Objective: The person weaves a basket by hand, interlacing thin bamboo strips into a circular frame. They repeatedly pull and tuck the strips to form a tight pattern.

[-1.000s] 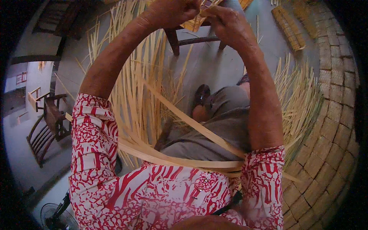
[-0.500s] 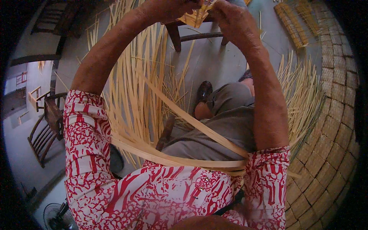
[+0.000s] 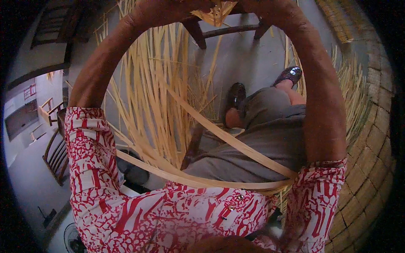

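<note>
At the top edge of the picture, my left hand (image 3: 173, 12) and my right hand (image 3: 272, 10) are raised and partly cut off by the frame. Between them hangs a small woven piece of pale split strips (image 3: 215, 16), its lower tip pointing down toward me. Both hands appear closed on its sides, though the fingertips are out of sight or in shadow. Long flat strips (image 3: 236, 147) lie across my lap, running from the left to beneath my right sleeve.
A wooden stool (image 3: 230, 30) stands beyond my feet. Loose strips (image 3: 147, 80) cover the floor on the left, with another bundle (image 3: 354, 92) on the right. Stacked woven bundles (image 3: 358, 168) line the right side. Chairs (image 3: 56, 154) and a fan (image 3: 72, 236) are at the left.
My hands and the woven piece have shifted toward the top edge and lie further out of the frame. My arms are wider apart. The view has turned slightly, showing more of both shoes.
</note>
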The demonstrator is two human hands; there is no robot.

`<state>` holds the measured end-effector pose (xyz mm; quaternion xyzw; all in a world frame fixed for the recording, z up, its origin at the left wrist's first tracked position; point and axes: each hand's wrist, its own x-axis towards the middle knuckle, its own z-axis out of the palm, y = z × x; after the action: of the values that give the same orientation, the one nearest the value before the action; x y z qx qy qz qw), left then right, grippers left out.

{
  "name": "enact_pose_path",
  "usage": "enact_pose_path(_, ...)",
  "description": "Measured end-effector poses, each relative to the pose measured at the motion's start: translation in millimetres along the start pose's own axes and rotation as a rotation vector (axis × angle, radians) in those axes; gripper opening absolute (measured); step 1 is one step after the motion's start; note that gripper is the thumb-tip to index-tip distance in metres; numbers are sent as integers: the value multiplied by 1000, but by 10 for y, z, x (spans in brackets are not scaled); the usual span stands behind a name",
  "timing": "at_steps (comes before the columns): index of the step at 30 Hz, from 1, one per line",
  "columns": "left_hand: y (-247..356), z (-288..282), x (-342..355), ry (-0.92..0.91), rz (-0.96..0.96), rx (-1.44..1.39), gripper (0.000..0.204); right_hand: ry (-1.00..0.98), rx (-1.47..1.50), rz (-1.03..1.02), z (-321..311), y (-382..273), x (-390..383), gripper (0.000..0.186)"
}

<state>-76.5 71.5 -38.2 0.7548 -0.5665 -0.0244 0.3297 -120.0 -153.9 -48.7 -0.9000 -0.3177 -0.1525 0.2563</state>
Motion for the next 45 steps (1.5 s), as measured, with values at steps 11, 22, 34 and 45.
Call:
enact_pose_path(11,-157,-84,-32,-80,38,-55,33,-161,108,48,-128,-62,141,16)
enact_pose_path(22,-166,-103,-151,140,-71,-186,18,-32,-78,111,11,27,256,25)
enact_pose_path(34,-567,111,-375,628,-393,71,9,295,-40,554,578,612,-131,27)
enact_pose_path(45,-661,182,-300,722,-379,-21,9,533,1443,949,792,21,445,27)
